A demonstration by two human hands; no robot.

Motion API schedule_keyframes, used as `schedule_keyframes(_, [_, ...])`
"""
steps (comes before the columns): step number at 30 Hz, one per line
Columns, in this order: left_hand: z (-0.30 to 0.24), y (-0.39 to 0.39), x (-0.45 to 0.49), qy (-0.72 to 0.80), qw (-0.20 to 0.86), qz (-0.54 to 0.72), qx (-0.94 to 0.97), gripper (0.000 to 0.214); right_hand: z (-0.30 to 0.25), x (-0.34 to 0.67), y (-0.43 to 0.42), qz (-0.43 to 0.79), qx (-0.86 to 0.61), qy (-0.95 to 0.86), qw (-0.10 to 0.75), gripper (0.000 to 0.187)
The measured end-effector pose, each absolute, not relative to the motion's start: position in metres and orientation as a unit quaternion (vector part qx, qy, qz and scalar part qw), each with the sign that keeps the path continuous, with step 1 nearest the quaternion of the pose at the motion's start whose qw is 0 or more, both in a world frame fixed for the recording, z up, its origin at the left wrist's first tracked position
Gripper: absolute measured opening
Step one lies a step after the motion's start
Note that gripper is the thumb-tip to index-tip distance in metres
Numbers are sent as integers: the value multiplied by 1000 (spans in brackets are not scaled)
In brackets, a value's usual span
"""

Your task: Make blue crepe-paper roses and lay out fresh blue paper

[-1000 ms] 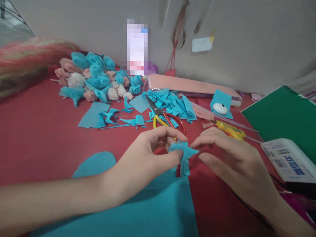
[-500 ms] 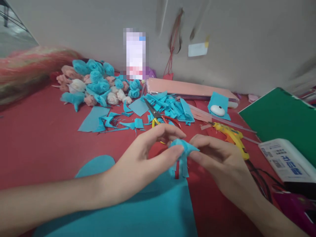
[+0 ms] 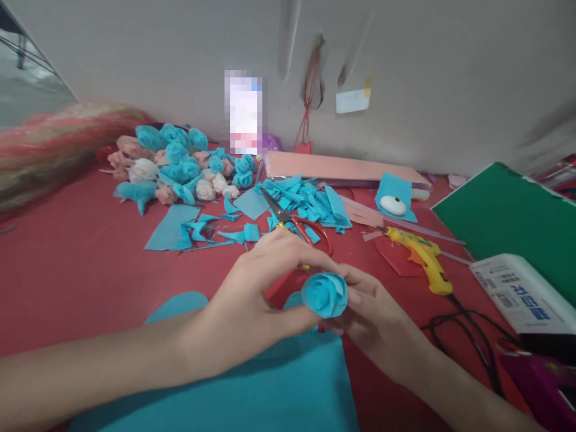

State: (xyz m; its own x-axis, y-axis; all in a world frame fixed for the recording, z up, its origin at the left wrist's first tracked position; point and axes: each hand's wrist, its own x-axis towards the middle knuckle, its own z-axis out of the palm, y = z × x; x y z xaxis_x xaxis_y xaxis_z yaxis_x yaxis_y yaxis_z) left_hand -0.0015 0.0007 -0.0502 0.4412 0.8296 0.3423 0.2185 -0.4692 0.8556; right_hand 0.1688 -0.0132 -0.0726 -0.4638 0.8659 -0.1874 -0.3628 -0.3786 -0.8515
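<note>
A small blue paper rose (image 3: 324, 294) is held over the red tabletop (image 3: 67, 270), its rolled spiral facing the camera. My left hand (image 3: 252, 300) pinches it from the left with thumb and fingers curled round it. From the right and below, my right hand (image 3: 373, 318) grips the same rose with its fingers closed behind it. A large blue felt sheet (image 3: 252, 384) lies right under both hands at the near edge.
Scissors with red and yellow handles (image 3: 299, 225) lie among blue paper scraps (image 3: 310, 201). A pile of blue, pink and white paper roses (image 3: 175, 162) sits back left. A yellow glue gun (image 3: 423, 255) with black cord, a green board (image 3: 508, 222) and a white box (image 3: 522, 291) are right.
The flat fringed blue paper piece has been rolled up between both hands into a rose. My right hand has slid in closer and under it. The view has tilted down a little.
</note>
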Motion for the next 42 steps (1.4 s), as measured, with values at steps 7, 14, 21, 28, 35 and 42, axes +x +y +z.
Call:
schedule_keyframes(7, [-50,6,-4,330,248,394,821,22,-73,174,-10,614,-388,-567,389,30])
schedule_keyframes(14, [-52,6,-4,317,191,352,860,29,-68,174,-7,371,-440,-740,347,26])
schedule_keyframes(21, [-55,6,-1,313,218,344,858,32,-68,171,-7,396,-442,-730,339,13])
schedule_keyframes(28, [-55,5,1,319,267,340,843,34,-82,170,-8,426,-430,-711,358,9])
schedule_keyframes(35, [-57,7,0,296,255,336,857,27,-82,170,-11,396,-438,-724,356,13])
schedule_keyframes(42, [-60,9,0,283,271,333,857,23,-76,172,-13,337,-417,-776,330,11])
